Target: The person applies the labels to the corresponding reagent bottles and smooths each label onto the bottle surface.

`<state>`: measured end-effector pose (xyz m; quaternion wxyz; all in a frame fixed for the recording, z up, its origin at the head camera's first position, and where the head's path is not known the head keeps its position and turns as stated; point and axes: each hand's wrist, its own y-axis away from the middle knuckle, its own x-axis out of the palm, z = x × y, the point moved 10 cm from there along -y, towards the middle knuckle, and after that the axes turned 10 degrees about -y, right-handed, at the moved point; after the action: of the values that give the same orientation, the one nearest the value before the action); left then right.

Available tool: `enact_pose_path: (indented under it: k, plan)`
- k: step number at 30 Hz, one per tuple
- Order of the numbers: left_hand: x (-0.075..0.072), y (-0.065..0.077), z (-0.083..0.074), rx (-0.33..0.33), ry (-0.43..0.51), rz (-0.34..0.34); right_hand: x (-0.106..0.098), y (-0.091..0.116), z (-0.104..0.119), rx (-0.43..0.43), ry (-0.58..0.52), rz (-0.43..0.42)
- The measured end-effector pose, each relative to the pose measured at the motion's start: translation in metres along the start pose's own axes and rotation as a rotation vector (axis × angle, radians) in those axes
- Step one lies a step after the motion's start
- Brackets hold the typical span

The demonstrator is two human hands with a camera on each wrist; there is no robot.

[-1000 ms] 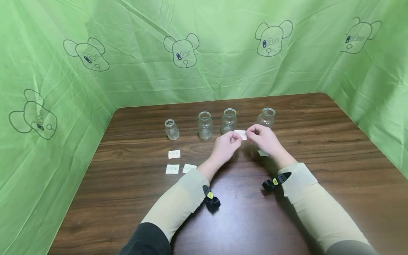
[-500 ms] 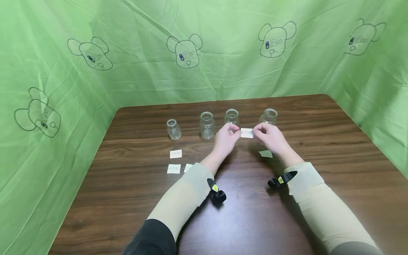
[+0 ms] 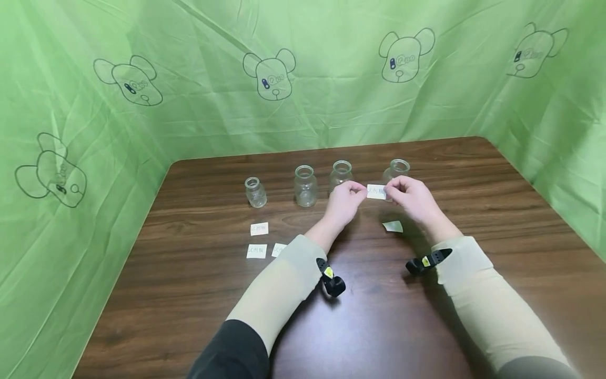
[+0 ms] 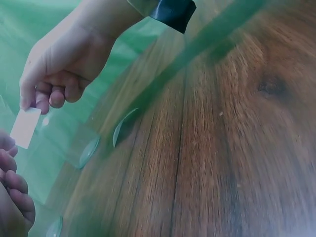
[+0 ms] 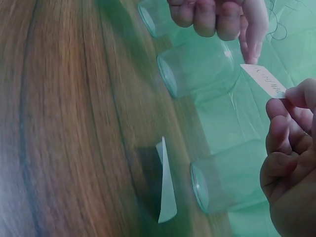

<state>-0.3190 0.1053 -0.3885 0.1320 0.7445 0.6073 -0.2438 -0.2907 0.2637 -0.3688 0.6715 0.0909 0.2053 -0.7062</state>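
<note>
Slightly left of the rightmost jar (image 3: 399,167) and on our side of it, we hold the white label (image 3: 376,192), its long axis crosswise. Our left hand (image 3: 343,202) pinches 1 end in its grip, our right hand (image 3: 417,201) the other; the right hand is nearer that jar.

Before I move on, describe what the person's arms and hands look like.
The left hand and right hand are ungloved. Cream sleeves with paler cuffs cover both forearms; above them, black fabric shows on the left and grey fabric on the right. A black strap with a yellow mark and small black camera sits at each cuff.
</note>
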Motion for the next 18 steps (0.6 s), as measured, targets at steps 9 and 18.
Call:
enact_pose_path:
  k: [9, 18]
  plan:
    - [0.013, -0.005, -0.002, 0.018, 0.063, 0.048, -0.010, 0.003, -0.004, -0.035, 0.053, -0.025]
    - [0.029, -0.002, -0.008, 0.060, -0.032, 0.136, -0.016, 0.007, -0.022, -0.045, 0.133, -0.013]
